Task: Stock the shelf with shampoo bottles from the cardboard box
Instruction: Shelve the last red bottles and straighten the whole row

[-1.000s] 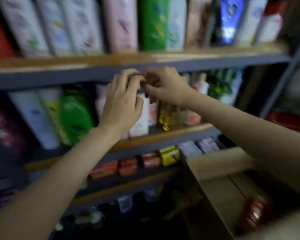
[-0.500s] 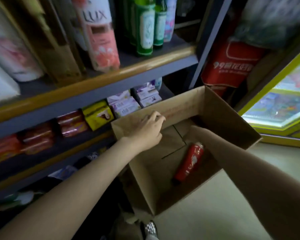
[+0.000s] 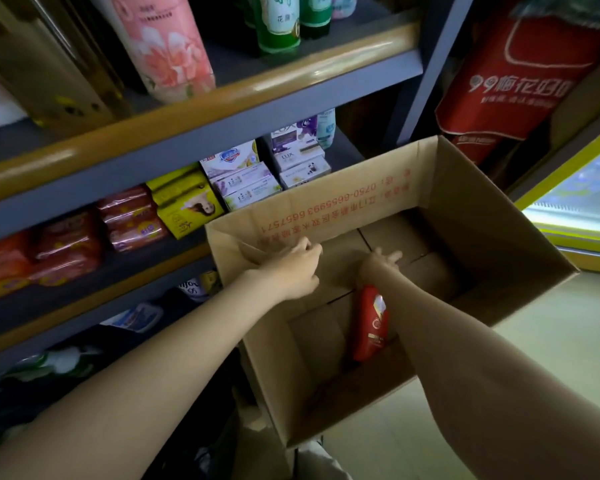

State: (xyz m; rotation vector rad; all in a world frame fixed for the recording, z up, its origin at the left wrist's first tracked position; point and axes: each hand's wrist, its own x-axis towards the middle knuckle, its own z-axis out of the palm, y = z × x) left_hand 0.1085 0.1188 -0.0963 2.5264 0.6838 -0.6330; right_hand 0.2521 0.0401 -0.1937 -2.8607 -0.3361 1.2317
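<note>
I see one red shampoo bottle [image 3: 370,323] lying flat on the floor of the cardboard box [image 3: 492,237], partly under my right forearm. My right hand [image 3: 383,259] reaches past it to the far side, fingers spread and holding nothing, so the bottle lies nearer to me than that hand. My left hand [image 3: 297,268] hangs loosely curled and empty by the box's left wall. The bottle's long axis runs near to far; which end carries the cap I cannot tell.

Red bottle [image 3: 369,323] (lying flat), cardboard box [image 3: 499,237]
</note>
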